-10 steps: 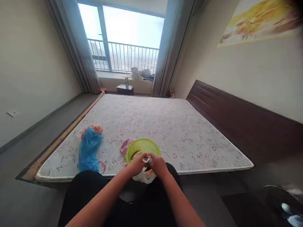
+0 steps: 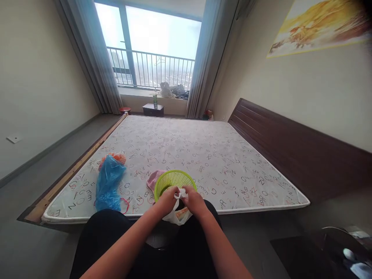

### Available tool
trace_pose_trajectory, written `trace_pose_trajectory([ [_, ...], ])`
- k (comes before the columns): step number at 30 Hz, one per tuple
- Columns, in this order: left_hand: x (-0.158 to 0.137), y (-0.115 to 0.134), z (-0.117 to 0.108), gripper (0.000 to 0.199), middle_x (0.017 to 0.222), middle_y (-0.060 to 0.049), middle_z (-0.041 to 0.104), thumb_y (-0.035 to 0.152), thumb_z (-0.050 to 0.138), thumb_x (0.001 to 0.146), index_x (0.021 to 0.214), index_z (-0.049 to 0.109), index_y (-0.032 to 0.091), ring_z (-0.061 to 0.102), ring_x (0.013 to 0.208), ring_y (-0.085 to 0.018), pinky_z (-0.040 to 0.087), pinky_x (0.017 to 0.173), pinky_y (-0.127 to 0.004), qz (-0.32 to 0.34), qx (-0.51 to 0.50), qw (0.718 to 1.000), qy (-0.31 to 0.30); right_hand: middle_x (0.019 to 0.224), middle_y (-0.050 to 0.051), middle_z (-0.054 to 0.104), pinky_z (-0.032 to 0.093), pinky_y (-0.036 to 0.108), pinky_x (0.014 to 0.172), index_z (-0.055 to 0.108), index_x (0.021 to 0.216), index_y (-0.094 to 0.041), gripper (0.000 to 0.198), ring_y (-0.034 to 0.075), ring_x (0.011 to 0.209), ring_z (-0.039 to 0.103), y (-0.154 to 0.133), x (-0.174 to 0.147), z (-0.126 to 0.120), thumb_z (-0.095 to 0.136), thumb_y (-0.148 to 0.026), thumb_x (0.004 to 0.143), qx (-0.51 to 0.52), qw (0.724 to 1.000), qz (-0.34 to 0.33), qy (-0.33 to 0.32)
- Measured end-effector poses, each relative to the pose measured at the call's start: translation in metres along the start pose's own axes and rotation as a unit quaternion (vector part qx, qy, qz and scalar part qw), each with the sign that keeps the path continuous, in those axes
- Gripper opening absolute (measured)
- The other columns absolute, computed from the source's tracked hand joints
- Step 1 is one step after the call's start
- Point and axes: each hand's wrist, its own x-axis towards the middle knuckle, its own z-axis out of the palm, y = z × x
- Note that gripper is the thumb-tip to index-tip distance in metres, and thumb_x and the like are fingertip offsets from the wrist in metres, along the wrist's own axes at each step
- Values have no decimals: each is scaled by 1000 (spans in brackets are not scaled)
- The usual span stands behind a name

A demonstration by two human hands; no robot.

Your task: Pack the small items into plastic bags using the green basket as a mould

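Both my hands meet over the near edge of the mattress, between my knees. My left hand (image 2: 168, 199) is closed on the twisted top of a white plastic bag (image 2: 176, 217). Closed on the other side of that same bag top is my right hand (image 2: 194, 198). The bag hangs below them, with something orange-brown showing at its opening. Just beyond my hands sits a lime-green slatted basket (image 2: 176, 176); its inside is partly hidden by my hands. A pink cloth (image 2: 155, 179) lies against the basket's left side.
A blue plastic bag (image 2: 109, 184) with orange stuff at its far end lies on the letter-patterned mattress (image 2: 186, 143) to the left. A red loop (image 2: 125, 205) lies beside it. A dark headboard (image 2: 285, 143) stands at right, a nightstand (image 2: 153, 109) beyond the bed.
My hands have drawn slightly apart, and more of the white bag's twisted top shows between them. The basket and blue bag have stayed in place.
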Motion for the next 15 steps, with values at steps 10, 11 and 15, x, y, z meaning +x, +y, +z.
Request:
trace_pose_trajectory([
  [10, -2, 1, -6, 11, 80, -1, 61, 14, 45, 86, 83, 54, 18, 51, 74, -16, 36, 68, -29, 53, 50, 997, -3, 95, 2, 76, 33, 26, 67, 74, 90, -26, 26, 17, 86, 66, 0, 3, -7, 51, -34, 99, -17, 997, -46, -63],
  [11, -2, 1, -5, 12, 82, -2, 61, 13, 45, 85, 86, 56, 18, 51, 75, -16, 38, 70, -30, 66, 62, 996, -4, 89, 3, 76, 31, 26, 64, 74, 84, -24, 32, 17, 80, 64, 0, 5, -6, 49, -36, 99, -20, 996, -40, -82],
  [15, -4, -2, -1, 15, 92, -3, 62, 13, 47, 87, 94, 59, 18, 54, 82, -17, 42, 74, -30, 102, 102, 989, -9, 80, 6, 74, 30, 28, 62, 74, 77, -22, 44, 19, 71, 62, 3, 11, 0, 43, -41, 100, -33, 989, -20, -146],
])
